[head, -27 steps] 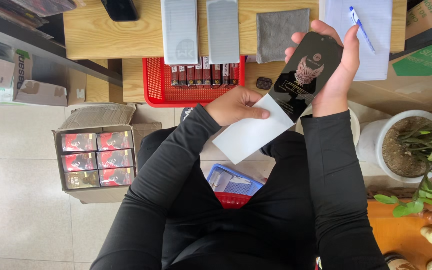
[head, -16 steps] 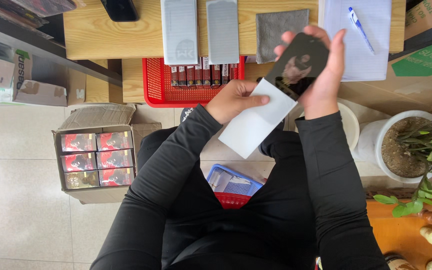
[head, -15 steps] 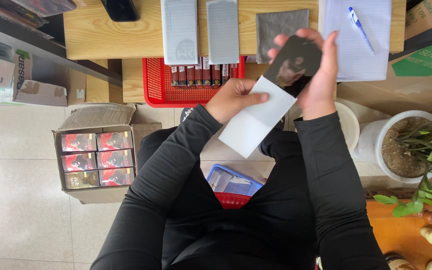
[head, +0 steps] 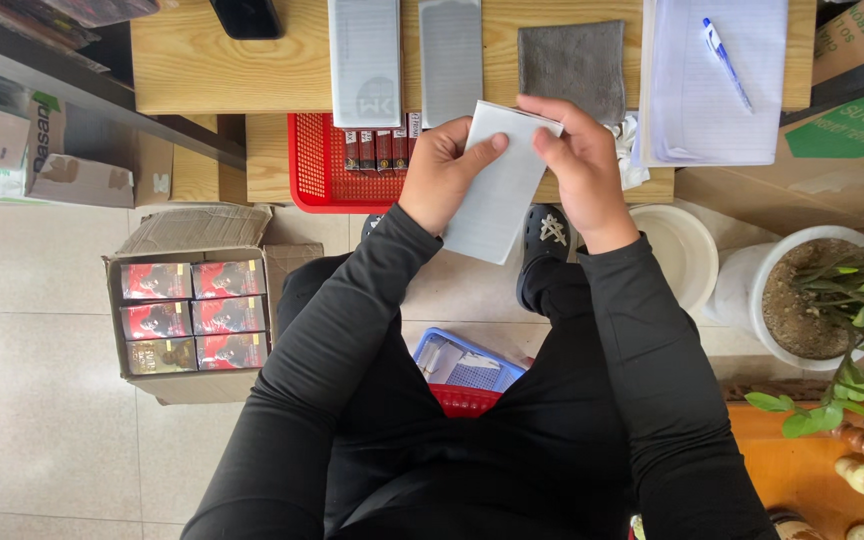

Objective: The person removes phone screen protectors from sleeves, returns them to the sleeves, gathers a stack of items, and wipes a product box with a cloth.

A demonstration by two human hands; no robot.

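Note:
Both hands hold one white paper sleeve (head: 497,190) in front of me, above my lap. My left hand (head: 444,170) grips its left edge, thumb on the front. My right hand (head: 580,165) closes on its top right corner. The dark printed card seen earlier is hidden; I cannot tell whether it sits inside the sleeve. Behind the hands stands a red basket (head: 314,170) with a row of small dark packs (head: 377,150).
On the wooden bench (head: 232,70) lie two grey flat boxes (head: 364,60), a grey cloth (head: 574,62) and a notepad with a blue pen (head: 724,50). An open carton of red boxes (head: 192,310) sits on the floor left. A potted plant (head: 812,290) stands right, a blue basket (head: 462,365) between my legs.
My right hand lowered the dark card from up high down to the white sleeve. The card has gone out of sight, and both hands now hold the sleeve together.

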